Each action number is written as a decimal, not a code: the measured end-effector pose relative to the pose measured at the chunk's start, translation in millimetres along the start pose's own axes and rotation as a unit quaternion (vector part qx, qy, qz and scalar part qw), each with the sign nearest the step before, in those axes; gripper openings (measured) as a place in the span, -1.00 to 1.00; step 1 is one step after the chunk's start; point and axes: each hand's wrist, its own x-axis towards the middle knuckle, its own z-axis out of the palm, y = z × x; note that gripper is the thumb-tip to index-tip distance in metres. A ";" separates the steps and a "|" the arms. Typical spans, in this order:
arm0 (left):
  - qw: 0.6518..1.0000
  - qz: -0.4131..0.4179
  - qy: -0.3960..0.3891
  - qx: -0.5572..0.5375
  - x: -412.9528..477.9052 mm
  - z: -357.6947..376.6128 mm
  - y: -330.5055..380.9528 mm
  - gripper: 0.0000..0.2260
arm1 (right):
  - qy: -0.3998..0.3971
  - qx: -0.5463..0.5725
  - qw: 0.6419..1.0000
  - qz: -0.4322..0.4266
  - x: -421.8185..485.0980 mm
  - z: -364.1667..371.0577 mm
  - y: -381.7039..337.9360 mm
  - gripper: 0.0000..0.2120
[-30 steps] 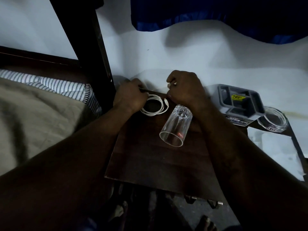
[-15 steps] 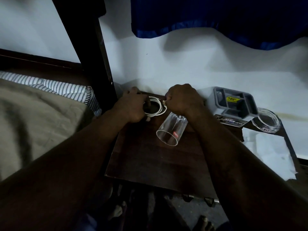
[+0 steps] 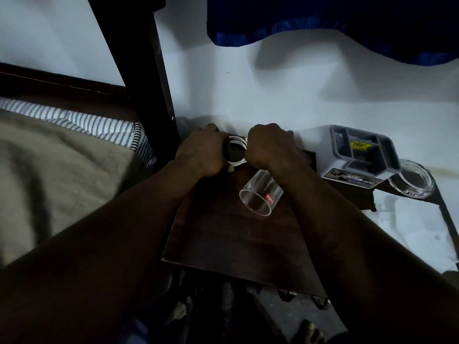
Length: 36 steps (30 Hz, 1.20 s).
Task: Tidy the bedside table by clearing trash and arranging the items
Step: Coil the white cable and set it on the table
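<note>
The left hand is gripping the left side of a coiled white cable at the back of the counter. The right hand is curling its fingers around the right side. A glass is lying tipped over just under the right wrist. A grey tray is sitting further right.
</note>
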 end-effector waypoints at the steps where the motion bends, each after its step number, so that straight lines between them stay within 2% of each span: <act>1: 1.000 -0.002 0.007 -0.001 1.0 0.7 -0.5 -0.34 | 0.001 0.009 1.000 -0.005 1.1 0.8 -0.4 -0.83; 5: 0.999 -0.017 0.027 -0.012 4.6 4.0 -0.6 -0.26 | 0.016 0.048 0.999 -0.013 3.1 5.4 -0.4 -0.69; 14: 0.998 -0.047 0.022 -0.034 7.7 4.0 2.0 -0.22 | 0.046 0.095 0.994 -0.004 10.4 14.2 2.8 -0.67; 19: 0.999 -0.032 0.016 -0.008 7.4 4.2 3.8 -0.38 | 0.053 0.125 0.990 0.031 19.5 13.2 0.4 -0.81; 22: 0.999 -0.020 0.013 0.023 9.0 3.8 3.8 -0.53 | 0.037 0.143 0.988 0.048 24.2 9.6 -0.2 -0.77; 24: 0.999 -0.024 0.019 0.018 9.5 3.3 3.0 -0.56 | 0.026 0.143 0.988 0.052 24.8 9.5 -0.4 -0.86; 28: 0.999 -0.034 -0.002 0.010 10.4 2.9 2.0 -0.44 | 0.028 0.098 0.994 0.026 21.5 14.2 -2.1 -0.94; 33: 0.999 -0.038 -0.012 0.005 12.6 3.3 -0.2 -0.38 | 0.067 0.080 0.994 0.019 21.2 14.0 0.1 -0.67; 36: 0.998 -0.052 0.010 -0.038 12.5 4.0 -3.3 -0.31 | 0.074 0.102 0.992 0.029 21.0 6.1 0.9 -0.68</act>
